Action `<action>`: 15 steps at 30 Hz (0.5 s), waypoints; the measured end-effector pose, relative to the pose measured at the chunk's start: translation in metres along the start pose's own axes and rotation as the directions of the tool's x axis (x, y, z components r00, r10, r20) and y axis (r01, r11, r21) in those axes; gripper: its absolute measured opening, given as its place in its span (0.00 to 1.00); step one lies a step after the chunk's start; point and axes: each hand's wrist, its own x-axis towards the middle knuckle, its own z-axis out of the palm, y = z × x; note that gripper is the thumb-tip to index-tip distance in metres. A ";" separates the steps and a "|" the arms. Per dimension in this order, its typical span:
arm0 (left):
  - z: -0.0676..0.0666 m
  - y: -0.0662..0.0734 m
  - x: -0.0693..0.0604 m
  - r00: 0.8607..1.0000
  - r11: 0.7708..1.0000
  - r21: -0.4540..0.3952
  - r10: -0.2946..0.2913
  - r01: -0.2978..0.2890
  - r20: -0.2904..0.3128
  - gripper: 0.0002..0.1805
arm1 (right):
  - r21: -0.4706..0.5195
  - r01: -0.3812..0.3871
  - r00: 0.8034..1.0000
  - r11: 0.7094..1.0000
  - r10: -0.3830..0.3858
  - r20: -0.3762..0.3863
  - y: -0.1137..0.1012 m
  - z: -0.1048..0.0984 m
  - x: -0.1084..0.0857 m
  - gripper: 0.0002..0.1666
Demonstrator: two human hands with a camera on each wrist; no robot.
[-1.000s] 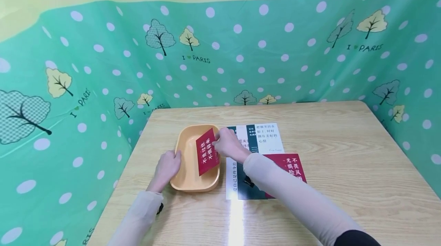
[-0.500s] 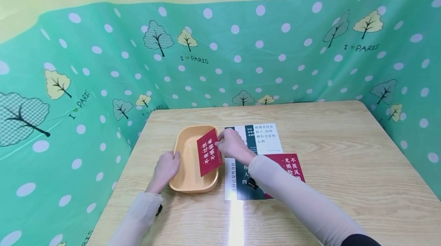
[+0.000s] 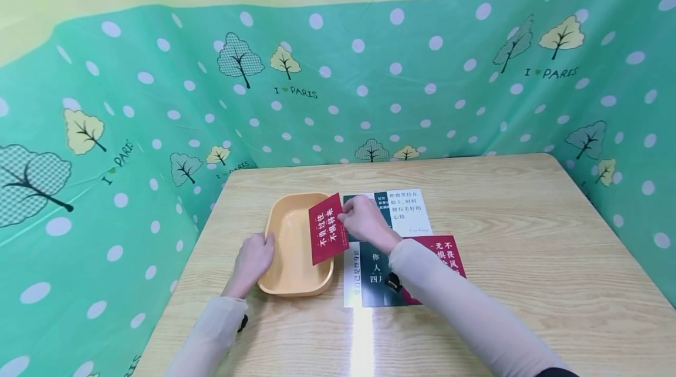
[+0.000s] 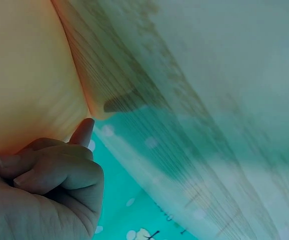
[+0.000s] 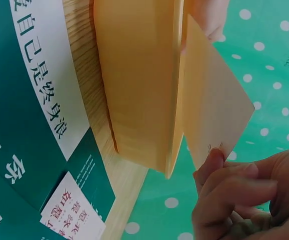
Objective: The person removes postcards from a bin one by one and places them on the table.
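A pale orange plastic basin (image 3: 291, 274) stands on the left part of the table. My left hand (image 3: 254, 261) grips its left rim; in the left wrist view the fingers curl at the basin's edge (image 4: 24, 70). With fingertips and thumb, my right hand (image 3: 367, 223) pinches a red card (image 3: 323, 230) printed with white characters. The card is tilted over the basin's right rim, partly past it. Its plain pale back (image 5: 217, 95) faces the right wrist camera, above the basin's wall (image 5: 137, 75).
Right of the basin several printed cards lie flat and close together: a white one (image 3: 411, 212), a dark green one (image 3: 377, 283) and another red one (image 3: 449, 251), partly under my right forearm. Wooden table (image 3: 533, 236) extends to the right. A green dotted curtain (image 3: 449, 101) surrounds the table.
My right hand has moved a little to the right, carrying the red card from over the basin's middle toward and past its right rim. The left hand keeps its grip on the rim.
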 end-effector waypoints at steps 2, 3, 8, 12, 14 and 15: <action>0.000 0.001 0.000 1.000 1.000 0.002 0.000 0.000 0.000 0.23 | -0.013 -0.004 1.000 1.000 0.004 -0.009 0.002 -0.003 0.000 0.18; 0.000 0.001 0.000 1.000 1.000 0.003 0.000 0.000 0.000 0.23 | -0.018 -0.008 1.000 1.000 0.007 -0.014 0.003 -0.005 0.000 0.18; 0.001 0.001 0.001 1.000 1.000 0.003 -0.001 0.001 -0.001 0.23 | -0.032 -0.010 0.999 0.999 0.009 -0.038 0.008 -0.013 0.001 0.18; 0.001 0.001 0.001 1.000 1.000 -0.005 -0.013 0.013 0.005 0.23 | -0.008 -0.017 0.999 1.000 0.017 -0.048 0.013 -0.018 0.001 0.18; 0.001 0.001 0.001 1.000 1.000 -0.005 -0.020 0.020 0.009 0.23 | 0.008 -0.018 0.999 1.000 0.019 -0.045 0.015 -0.020 0.000 0.19; 0.001 0.001 0.001 1.000 1.000 -0.005 -0.023 0.023 0.012 0.23 | 0.010 -0.016 0.999 1.000 0.017 -0.044 0.016 -0.021 0.000 0.19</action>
